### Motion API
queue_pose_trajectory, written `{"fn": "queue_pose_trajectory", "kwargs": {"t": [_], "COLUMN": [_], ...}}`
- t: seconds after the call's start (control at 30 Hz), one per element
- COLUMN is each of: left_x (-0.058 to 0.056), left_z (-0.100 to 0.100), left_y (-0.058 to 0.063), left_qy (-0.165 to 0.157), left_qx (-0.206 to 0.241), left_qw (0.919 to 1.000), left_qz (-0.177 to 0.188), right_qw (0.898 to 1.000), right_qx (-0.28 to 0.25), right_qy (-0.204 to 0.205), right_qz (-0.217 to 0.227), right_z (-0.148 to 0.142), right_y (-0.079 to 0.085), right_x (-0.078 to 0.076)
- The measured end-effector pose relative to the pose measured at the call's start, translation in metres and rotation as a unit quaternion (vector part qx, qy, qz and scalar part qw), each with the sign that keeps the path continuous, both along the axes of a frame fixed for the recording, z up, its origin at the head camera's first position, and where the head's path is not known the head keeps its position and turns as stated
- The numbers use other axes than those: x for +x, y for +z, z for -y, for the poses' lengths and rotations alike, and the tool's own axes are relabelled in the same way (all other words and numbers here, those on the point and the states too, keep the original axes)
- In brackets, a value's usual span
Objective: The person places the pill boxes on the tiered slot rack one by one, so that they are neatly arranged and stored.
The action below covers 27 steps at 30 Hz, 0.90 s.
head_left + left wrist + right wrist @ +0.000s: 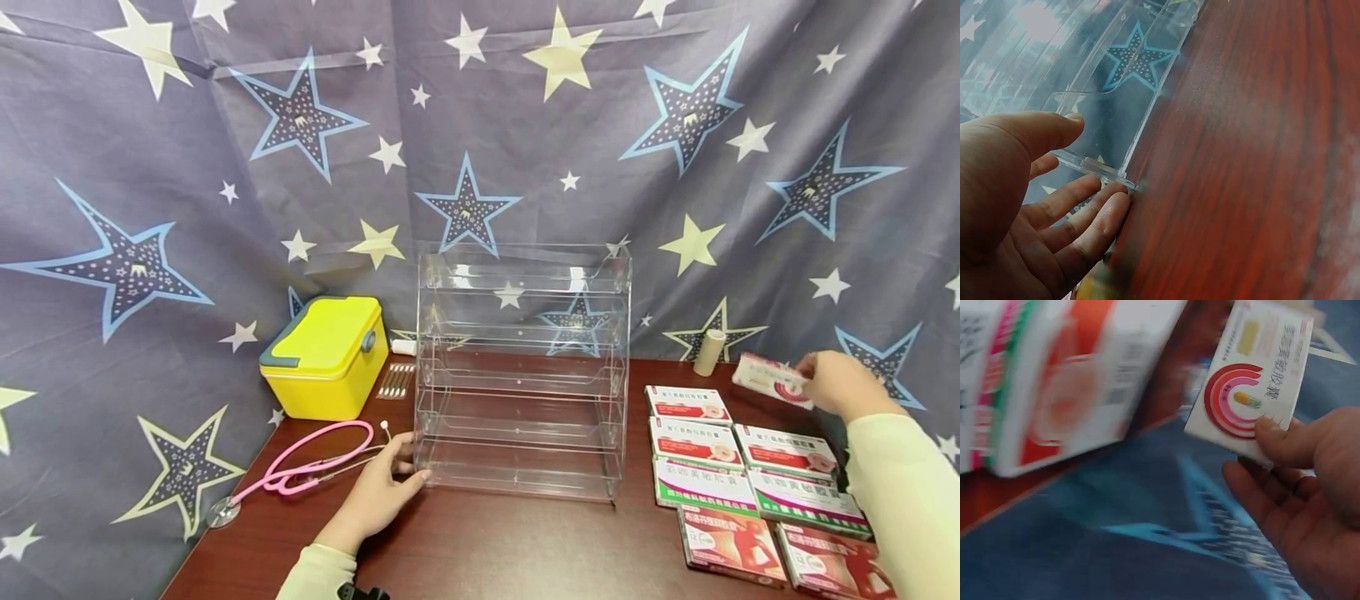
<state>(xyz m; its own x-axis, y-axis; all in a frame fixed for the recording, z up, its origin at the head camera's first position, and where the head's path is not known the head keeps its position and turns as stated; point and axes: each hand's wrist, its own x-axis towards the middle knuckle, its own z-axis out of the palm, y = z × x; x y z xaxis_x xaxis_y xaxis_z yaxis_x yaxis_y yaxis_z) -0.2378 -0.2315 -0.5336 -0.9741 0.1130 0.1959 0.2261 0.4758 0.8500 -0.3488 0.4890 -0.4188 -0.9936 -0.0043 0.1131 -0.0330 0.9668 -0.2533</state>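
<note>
Above tabletop, right rear | right hand pinches white-red carton by one end, most print uncovered | left hand relaxed, uncurled, touching clear rack at lower left corner, likely steadying it

We see a pink stethoscope lying in front of a yellow lidded box – cotton swabs just beside it – and, well apart at right, a beige roll near the star-patterned curtain
</note>
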Motion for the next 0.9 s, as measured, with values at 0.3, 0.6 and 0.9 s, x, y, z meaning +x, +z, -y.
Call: {"fn": "queue_pose_trajectory", "kwargs": {"t": [0.3,0.6,0.9], "left_x": [0.0,-0.001,-0.001], "left_z": [0.001,0.003,0.004], "left_y": [-0.002,-0.003,-0.004], "left_qy": [0.001,-0.001,-0.004], "left_qx": [0.001,0.004,-0.002], "left_qw": [1.0,0.9999,1.0], "left_qz": [-0.002,-0.01,-0.005], "right_qw": [0.969,0.911,0.926], "right_qx": [-0.086,-0.234,-0.205], "right_qy": [-0.034,0.05,0.158], "right_qz": [-0.228,-0.336,-0.276], "right_z": [0.078,0.21,0.326], "right_y": [0.107,0.199,0.203], "right_x": [0.022,0.023,-0.017]}}
